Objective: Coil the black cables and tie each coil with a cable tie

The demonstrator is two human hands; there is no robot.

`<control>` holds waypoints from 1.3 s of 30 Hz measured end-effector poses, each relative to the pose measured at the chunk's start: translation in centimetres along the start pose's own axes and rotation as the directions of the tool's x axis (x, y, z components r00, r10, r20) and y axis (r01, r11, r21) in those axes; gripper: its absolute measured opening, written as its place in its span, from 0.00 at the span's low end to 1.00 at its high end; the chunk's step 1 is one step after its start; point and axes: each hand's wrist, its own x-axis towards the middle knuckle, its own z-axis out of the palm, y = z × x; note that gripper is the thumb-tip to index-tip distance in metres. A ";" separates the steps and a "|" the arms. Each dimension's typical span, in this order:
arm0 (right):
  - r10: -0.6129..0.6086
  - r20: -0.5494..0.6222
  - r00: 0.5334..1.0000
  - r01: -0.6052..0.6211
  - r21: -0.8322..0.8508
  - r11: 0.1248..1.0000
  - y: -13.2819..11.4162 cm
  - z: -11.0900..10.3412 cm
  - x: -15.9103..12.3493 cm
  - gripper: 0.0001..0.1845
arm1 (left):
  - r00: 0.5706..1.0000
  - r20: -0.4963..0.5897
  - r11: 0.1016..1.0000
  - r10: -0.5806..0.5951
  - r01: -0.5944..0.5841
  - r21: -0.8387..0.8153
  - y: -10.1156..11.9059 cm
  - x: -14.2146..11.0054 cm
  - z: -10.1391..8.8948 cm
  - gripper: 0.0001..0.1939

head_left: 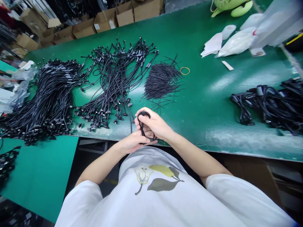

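Note:
Close to the table's front edge, both hands hold a black cable (141, 125) bent into loops. My right hand (152, 123) pinches the upper loop between thumb and fingers. Below it, my left hand (134, 141) has its thumb and fingers closed around the cable's lower part. The cable's ends are hidden by the hands. Just beyond lies a loose pile of thin black twist ties (162, 80). To the left of the hands a spread of black cables with plugs (113, 78) lies on the green table (199, 104).
A larger heap of straight black cables (54, 91) lies at the left. Coiled cable bundles (272, 104) sit at the right. A yellow rubber band (185, 70), tissue paper (213, 44) and a white plastic bag (239, 41) lie farther back. Cardboard boxes (105, 21) line the far edge.

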 end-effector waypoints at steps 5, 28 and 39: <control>-0.046 -0.002 0.999 0.045 -0.046 0.998 -0.7 -0.3 -0.1 0.11 | 0.997 -0.042 0.978 0.058 -0.049 0.201 -0.5 1.5 -0.5 0.21; -0.057 0.060 0.997 0.032 0.355 0.934 -1.2 -0.2 1.0 0.22 | 0.995 0.058 0.944 0.087 -0.064 -0.322 -1.3 1.0 1.5 0.31; -0.036 -0.173 0.984 0.076 0.228 0.971 -2.1 -0.6 1.2 0.19 | 0.993 -0.055 0.967 0.108 -0.118 -0.226 0.3 0.7 2.6 0.25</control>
